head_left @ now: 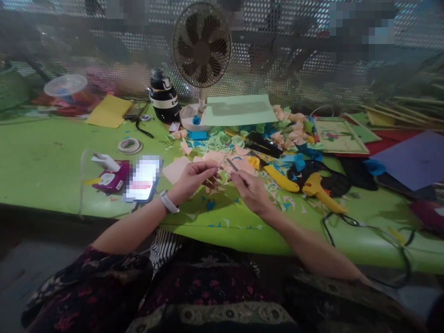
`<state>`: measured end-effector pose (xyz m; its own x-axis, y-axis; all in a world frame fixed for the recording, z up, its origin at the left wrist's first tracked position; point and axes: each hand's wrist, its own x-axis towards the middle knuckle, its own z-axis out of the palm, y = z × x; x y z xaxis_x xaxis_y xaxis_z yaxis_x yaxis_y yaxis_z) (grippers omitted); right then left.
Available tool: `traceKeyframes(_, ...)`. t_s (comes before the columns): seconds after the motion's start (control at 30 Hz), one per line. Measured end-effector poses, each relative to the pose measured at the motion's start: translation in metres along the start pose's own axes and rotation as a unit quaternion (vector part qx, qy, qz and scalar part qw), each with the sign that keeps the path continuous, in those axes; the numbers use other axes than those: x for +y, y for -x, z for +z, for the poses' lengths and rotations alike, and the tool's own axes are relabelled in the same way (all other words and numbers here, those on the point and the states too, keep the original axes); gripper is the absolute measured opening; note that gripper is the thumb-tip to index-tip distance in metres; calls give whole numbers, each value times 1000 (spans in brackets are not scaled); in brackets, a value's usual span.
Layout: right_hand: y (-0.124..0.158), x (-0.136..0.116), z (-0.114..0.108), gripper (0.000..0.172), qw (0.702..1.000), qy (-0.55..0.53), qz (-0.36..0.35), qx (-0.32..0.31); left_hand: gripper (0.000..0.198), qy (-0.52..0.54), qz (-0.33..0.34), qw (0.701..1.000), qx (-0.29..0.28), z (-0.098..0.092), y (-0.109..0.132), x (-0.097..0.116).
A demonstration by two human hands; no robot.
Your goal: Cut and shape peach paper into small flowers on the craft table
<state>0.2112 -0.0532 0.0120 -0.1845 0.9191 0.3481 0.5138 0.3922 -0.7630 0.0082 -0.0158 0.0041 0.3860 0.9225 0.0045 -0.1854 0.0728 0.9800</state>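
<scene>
My left hand [197, 178], with a white watch [169, 202] on the wrist, is closed in a pinch above the paper scraps. What sits between its fingertips is too small to make out. Close by on the right, my right hand [253, 190] is closed around a slim grey metal tool [231, 163] that points up and left toward the left fingertips. Its kind cannot be told. Under and behind both hands lie peach paper pieces [176, 170] and many small green and blue cuttings [222, 138].
Left of the hands are a lit phone [144, 178], a purple box with a plug [113, 178] and a tape roll [130, 145]. Behind stand a black bottle [163, 97] and a fan [201, 48]. At right lie a yellow cutter [281, 178], a yellow glue gun [322, 192] and a stapler [265, 144].
</scene>
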Motion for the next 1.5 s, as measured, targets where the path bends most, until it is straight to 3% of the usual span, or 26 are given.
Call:
traceKeyframes(0.13,-1,3,5,43,996,80,-32,0,36,-20,4,1000,-2,2,2,0)
traceKeyframes(0.33,-2,7,5,42,992,115,-42,-9,34,-9,4,1000,-14,4,3,2)
traceKeyframes(1.03,-1,4,3,43,996,78,-44,-25,39,-58,18,998,-16,4,5,4)
traceKeyframes(1.5,0,0,4,46,997,48,-57,-32,34,-74,68,995,-15,4,5,1)
